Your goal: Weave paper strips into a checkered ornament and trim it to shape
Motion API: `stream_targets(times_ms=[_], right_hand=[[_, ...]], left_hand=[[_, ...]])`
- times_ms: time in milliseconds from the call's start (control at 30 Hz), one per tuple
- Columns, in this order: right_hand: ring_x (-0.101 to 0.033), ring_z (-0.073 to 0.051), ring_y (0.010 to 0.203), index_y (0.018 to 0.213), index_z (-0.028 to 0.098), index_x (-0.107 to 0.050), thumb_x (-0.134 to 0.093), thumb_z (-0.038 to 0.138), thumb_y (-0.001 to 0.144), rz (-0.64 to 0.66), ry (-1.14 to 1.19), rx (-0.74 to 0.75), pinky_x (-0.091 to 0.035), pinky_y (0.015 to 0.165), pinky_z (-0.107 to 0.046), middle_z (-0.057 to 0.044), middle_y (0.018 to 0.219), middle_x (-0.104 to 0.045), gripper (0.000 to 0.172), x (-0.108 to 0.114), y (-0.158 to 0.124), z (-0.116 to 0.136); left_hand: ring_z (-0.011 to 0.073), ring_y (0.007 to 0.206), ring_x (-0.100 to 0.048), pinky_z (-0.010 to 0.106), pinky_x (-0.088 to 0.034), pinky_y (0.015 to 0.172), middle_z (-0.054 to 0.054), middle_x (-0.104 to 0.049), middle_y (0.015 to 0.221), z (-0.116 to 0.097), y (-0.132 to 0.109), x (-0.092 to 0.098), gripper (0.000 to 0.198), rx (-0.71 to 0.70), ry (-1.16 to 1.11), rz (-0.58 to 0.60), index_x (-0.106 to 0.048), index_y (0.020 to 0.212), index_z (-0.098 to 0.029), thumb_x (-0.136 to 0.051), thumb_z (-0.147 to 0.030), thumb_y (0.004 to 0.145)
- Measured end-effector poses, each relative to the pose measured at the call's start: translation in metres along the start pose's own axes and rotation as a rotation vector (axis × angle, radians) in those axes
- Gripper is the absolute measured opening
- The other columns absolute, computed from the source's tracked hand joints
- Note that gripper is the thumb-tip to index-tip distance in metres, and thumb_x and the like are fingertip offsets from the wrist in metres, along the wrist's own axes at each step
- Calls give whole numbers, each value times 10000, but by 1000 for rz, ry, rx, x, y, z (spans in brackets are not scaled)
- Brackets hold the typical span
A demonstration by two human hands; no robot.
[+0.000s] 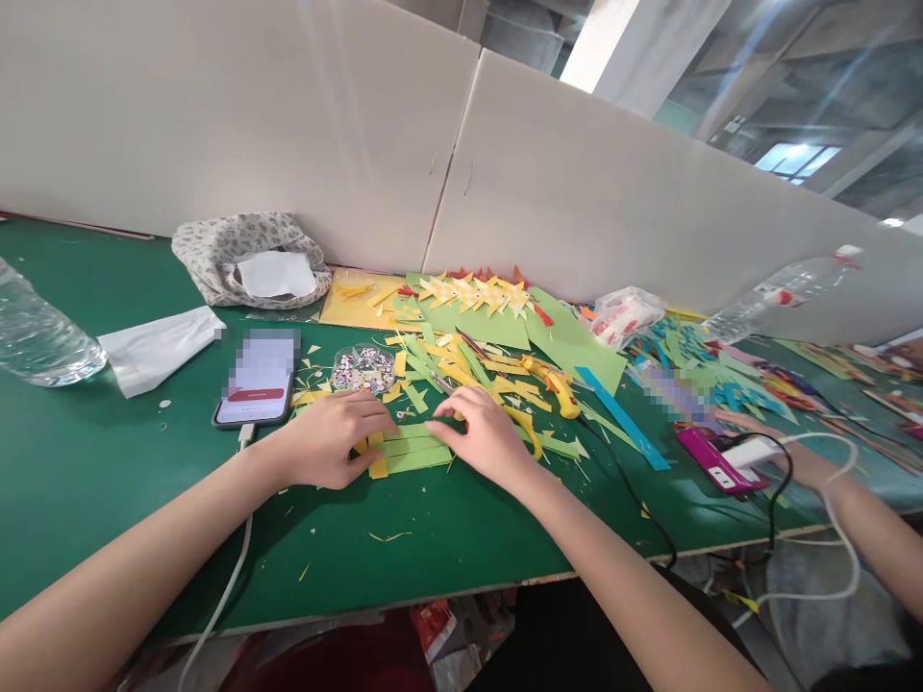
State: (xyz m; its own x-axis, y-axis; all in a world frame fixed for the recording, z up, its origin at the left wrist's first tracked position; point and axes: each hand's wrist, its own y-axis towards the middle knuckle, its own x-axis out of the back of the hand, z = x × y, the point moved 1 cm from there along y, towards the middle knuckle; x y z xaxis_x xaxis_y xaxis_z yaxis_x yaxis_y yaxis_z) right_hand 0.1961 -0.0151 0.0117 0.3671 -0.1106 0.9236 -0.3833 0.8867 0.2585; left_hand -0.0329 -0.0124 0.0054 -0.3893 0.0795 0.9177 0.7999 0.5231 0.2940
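Several green paper strips (416, 448) lie side by side on the table in front of me, with a yellow paper strip (378, 463) crossing their left end. My left hand (333, 438) is closed at that end, its fingers and thumb bent around the yellow strip. At the upper right of the green strips is my right hand (482, 434), thumb and bent forefinger close together on their edge; its other fingertips are partly hidden. Yellow-handled scissors (532, 434) lie partly beneath and beside my right hand. A clear round case of small googly eyes (363, 369) sits just beyond my hands.
A phone (258, 379) on a charging cable lies left. Yellow paper fish (476, 294) rest on green sheets at the back. A yellow glue gun (554, 386), blue strip (623, 419) and purple power strip (721, 463) are to the right, near another person's arm (858, 509).
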Motion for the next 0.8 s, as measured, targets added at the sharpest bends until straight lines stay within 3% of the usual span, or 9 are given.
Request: stream_targets(times_ms=[133,433,633,800], right_hand=[[-535,-204,862,781,213,-550,-591,426,776,102,-22,-22,-434,693,-324,-37,851,-574,217,-12,3,7],[-560,-160,681,679,212,-563,-674,294,725,30,110,-75,-446,628,-287,2,680,-593,145,-5,5,12],[-550,-230,964,654,193,-576,-608,315,777,-126,28,141,-412,859,-391,-64,969,-651,176,-3,1,19],[-592,-173,905,899,225,-588,-542,405,819,79,264,103,-453,817,-327,-18,928,-662,202,-1,-3,35]], left_hand=[[217,832,-566,378,-474,732,61,-630,887,2,0,3,203,37,31,15,-631,931,-198,-515,-261,777],[209,849,-570,329,-457,699,58,-629,911,6,-1,2,226,144,-96,63,-622,969,-211,-520,-270,776],[172,765,-573,283,-435,651,47,-621,890,11,0,0,233,270,-209,94,-570,926,-193,-556,-332,739],[153,715,-582,264,-418,617,16,-629,810,12,-1,0,327,318,-271,82,-493,1003,-195,-575,-336,720]])
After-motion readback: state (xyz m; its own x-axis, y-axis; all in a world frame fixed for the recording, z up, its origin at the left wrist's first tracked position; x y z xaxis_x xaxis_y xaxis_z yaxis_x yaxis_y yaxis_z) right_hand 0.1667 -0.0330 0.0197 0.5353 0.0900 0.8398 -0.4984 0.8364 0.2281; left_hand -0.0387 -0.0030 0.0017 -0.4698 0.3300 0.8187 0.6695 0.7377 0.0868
